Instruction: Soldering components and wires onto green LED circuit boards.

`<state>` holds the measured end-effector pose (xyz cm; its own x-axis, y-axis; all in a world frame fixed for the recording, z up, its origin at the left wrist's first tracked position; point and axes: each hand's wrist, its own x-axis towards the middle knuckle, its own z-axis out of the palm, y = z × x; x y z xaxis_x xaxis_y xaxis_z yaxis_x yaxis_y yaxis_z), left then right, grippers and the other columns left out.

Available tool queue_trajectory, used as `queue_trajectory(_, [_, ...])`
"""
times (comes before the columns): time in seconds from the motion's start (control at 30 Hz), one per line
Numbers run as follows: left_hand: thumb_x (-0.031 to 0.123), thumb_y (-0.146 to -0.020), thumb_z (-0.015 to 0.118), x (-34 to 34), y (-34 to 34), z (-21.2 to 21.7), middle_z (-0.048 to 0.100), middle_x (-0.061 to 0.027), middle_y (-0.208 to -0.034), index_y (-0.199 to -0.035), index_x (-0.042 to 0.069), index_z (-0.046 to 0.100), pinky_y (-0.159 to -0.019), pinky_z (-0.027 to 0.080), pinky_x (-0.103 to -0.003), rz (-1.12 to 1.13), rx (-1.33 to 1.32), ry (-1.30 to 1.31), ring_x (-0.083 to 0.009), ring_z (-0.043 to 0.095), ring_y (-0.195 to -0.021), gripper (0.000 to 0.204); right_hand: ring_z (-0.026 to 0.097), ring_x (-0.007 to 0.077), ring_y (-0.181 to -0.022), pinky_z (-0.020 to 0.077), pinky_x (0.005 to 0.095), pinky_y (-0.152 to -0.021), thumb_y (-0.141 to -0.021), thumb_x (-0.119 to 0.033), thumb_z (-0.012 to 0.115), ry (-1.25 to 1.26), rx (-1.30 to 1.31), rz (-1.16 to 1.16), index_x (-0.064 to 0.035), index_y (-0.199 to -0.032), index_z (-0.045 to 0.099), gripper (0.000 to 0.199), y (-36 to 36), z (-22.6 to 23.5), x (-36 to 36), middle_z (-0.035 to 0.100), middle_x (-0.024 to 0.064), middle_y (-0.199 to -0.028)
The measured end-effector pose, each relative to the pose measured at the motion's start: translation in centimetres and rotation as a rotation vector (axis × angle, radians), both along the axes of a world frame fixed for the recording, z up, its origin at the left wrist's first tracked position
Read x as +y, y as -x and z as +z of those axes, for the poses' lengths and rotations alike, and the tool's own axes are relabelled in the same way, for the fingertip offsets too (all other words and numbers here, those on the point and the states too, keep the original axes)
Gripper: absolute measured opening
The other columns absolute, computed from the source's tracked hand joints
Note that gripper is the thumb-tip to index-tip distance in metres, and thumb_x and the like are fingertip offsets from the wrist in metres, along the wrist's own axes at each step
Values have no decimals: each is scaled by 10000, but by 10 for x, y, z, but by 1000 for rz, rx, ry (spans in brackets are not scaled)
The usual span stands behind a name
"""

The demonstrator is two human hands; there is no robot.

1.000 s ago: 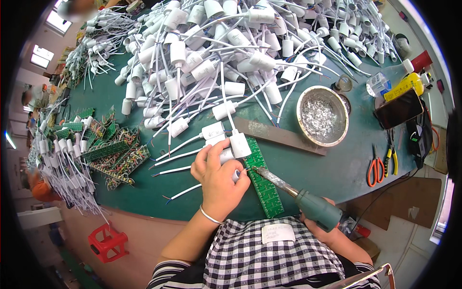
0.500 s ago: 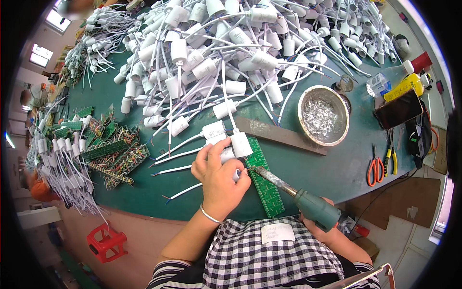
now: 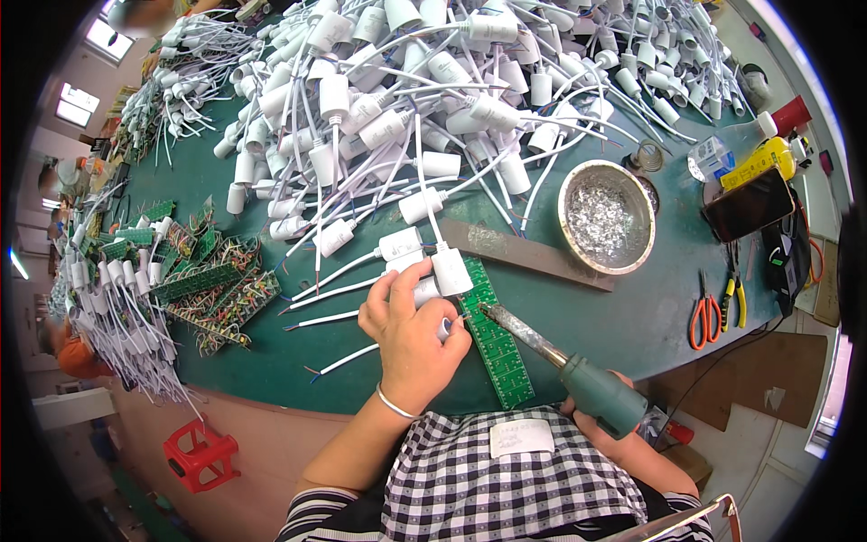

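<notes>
My left hand [image 3: 411, 330] is closed in a pinch at the left edge of a long green circuit board [image 3: 506, 357]. A thin wire end [image 3: 463, 318] pokes from between its thumb and forefinger; where it leads is hidden. Just past those fingers, a white lamp holder [image 3: 452, 272] overlaps the board's far end, its cord running away from me. My right hand [image 3: 591, 425] grips the green handle of a soldering iron [image 3: 596, 388]. The iron's dark tip is over the board, slightly right of the pinched wire. More white lamp holders [image 3: 400, 243] with stripped cords lie under and beside my left hand.
A flat metal bar [image 3: 519, 255] lies beyond the board, touching a round bowl [image 3: 573, 237] of silvery scraps. Rightward are orange-handled pliers [image 3: 698, 321], yellow-handled cutters [image 3: 738, 303] and a phone [image 3: 748, 206]. A lamp-holder heap [image 3: 379, 126] covers the far table; wired boards [image 3: 212, 285] sit left.
The soldering iron's tip has drawn back a little to the right, away from the wire in my left fingers, and its handle has shifted right. My left hand has stayed almost still.
</notes>
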<state>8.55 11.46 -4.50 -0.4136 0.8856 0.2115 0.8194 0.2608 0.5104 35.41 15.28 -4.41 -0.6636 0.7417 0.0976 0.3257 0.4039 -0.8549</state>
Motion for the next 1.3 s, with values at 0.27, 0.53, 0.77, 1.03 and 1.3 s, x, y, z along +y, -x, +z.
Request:
queue_trajectory(0.27, [105,-632,702,0,0,0,483,-73,-1342,-700,120,625,-1048,186,-490,-5,5,8,-368,319,-1268,105,623,302,-911,479,394,-835,-768,-32,682,74,12,62,-28,-1018,673,251,-6,-11,-1,677,103,-992])
queue_trajectory(0.53, [107,-640,696,0,0,1,465,-74,-1345,-709,127,627,-1043,189,-486,-14,37,21,-365,321,-1265,100,640,185,-648,511,324,-675,-736,6,569,65,-27,24,-11,-955,622,226,-2,-9,-1,630,53,-734])
queue_trajectory(0.77, [114,-639,696,-1,1,2,459,-69,-1345,-711,136,632,-1041,190,-482,-19,48,24,-361,323,-1263,99,643,176,-678,503,316,-693,-762,45,612,71,-50,12,-8,-974,626,218,2,-5,-1,638,64,-829])
queue_trajectory(1.03, [138,-634,698,3,4,10,443,-74,-1349,-706,143,644,-1036,184,-505,-66,58,75,-382,317,-1272,90,640,188,-694,467,336,-796,-773,21,634,-32,-23,25,-14,-1021,632,251,4,-3,1,648,47,-809])
queue_trajectory(1.3, [139,-636,694,3,4,10,441,-78,-1348,-695,141,641,-1037,182,-507,-64,64,93,-380,316,-1270,80,625,292,-912,453,397,-865,-770,-49,655,326,-23,-81,-41,-998,677,229,-12,-10,-4,689,84,-933])
